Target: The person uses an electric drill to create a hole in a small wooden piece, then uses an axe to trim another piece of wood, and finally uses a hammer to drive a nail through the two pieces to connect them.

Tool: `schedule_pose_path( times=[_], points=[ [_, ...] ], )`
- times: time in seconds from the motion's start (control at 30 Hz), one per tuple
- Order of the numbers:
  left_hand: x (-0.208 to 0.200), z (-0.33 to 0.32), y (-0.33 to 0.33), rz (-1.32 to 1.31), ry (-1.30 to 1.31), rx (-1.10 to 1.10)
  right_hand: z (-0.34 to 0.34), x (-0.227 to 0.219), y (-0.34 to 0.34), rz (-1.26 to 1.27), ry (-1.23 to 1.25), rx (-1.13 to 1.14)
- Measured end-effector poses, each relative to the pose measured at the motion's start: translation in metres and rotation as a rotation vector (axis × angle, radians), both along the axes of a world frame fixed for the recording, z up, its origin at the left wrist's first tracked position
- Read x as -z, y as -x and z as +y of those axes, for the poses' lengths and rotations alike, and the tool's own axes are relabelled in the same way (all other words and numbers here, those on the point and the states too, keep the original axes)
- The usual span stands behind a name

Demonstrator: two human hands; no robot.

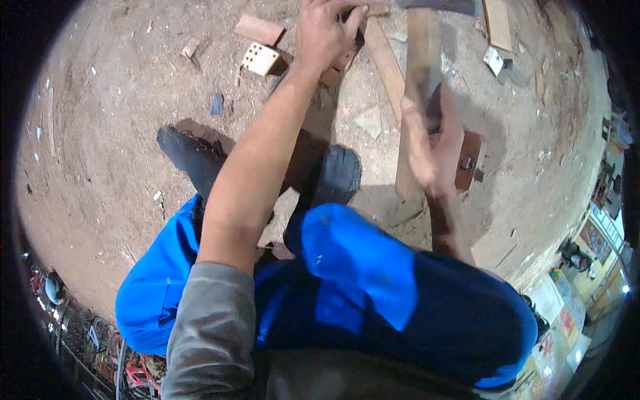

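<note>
Dusty floor [120, 167] is being strewn with offcuts [260, 30]. Right of the strip [385, 63], a tool [423, 53] is being clasped by the right hand [435, 147]; the grip of the left hand [327, 30] cannot be told. Cutting seems begun; what remains isn't being shown.

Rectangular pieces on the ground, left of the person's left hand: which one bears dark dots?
The white squarish piece; the pinkish-brown rectangular block just above it shows no dots.

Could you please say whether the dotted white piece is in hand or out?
Out of hand: the dotted white piece lies on the ground near a wood block, apart from left hand and right hand.
</note>
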State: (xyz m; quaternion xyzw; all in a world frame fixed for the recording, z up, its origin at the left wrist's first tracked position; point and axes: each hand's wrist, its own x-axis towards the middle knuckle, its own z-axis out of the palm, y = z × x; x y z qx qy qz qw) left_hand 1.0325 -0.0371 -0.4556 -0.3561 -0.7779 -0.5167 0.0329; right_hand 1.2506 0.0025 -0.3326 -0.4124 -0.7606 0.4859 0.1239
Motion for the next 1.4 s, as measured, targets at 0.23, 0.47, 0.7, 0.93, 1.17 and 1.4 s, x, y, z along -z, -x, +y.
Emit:
schedule_pose_path(
  times=[0.23,0.47,0.7,0.93,1.17,1.4],
  points=[
    [0.001,0.002,0.002,0.054,-0.001,-0.027,0.003,0.011,0.0,-0.083,-0.203,-0.178],
    [0.001,0.005,-0.002,0.006,-0.011,-0.052,0.004,0.01,-0.001,-0.151,-0.139,-0.144],
    [0.001,0.003,0.0,-0.012,-0.005,-0.031,0.017,0.017,-0.009,-0.018,-0.181,-0.062],
    [-0.002,0.002,0.001,-0.037,0.002,-0.005,0.012,0.005,-0.005,-0.077,-0.158,-0.11],
    [-0.011,-0.006,0.0,-0.061,0.145,0.042,0.006,0.004,-0.022,-0.296,-0.007,-0.116],
    [0.0,-0.006,0.003,0.024,0.118,0.056,0.021,0.008,-0.062,-0.358,-0.153,-0.208]
  ],
)
